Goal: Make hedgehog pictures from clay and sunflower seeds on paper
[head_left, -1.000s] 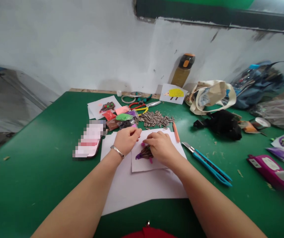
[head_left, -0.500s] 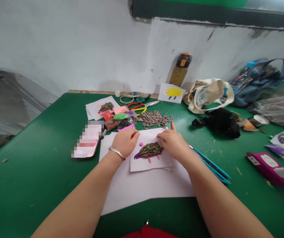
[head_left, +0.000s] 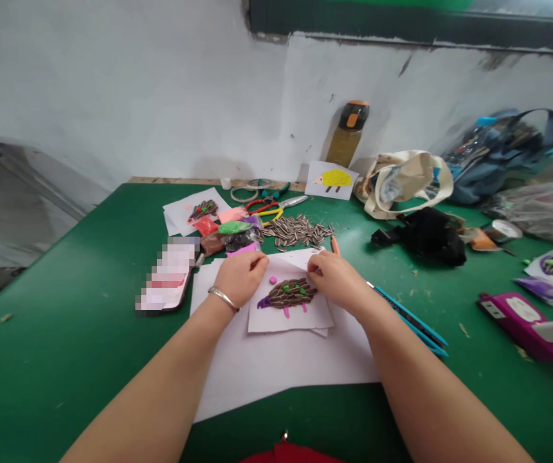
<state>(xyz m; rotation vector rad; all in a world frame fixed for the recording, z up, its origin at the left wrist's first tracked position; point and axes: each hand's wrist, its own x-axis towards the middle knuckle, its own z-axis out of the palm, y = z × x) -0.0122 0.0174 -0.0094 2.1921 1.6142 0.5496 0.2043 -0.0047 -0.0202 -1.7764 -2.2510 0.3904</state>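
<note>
A phone (head_left: 165,276) lies on the green surface (head_left: 64,334), within easy reach yet off the work. Next to it, a white paper sheet (head_left: 281,386) sits under the paper card (head_left: 296,318), probably to keep the card off the scraps on the surface. The left hand (head_left: 241,278) rests on the card's upper left, relaxed and unclenched, seemingly steadying it. The card sits centred between both hands and carries a sunflower-seed hedgehog (head_left: 289,293) with a purple snout. Beyond it are clay packets (head_left: 238,231) and loose sunflower seeds (head_left: 298,231), kept close for reaching. The right hand (head_left: 335,280) appears to pinch the card's upper edge. A utility knife (head_left: 409,318) lies further right.
</note>
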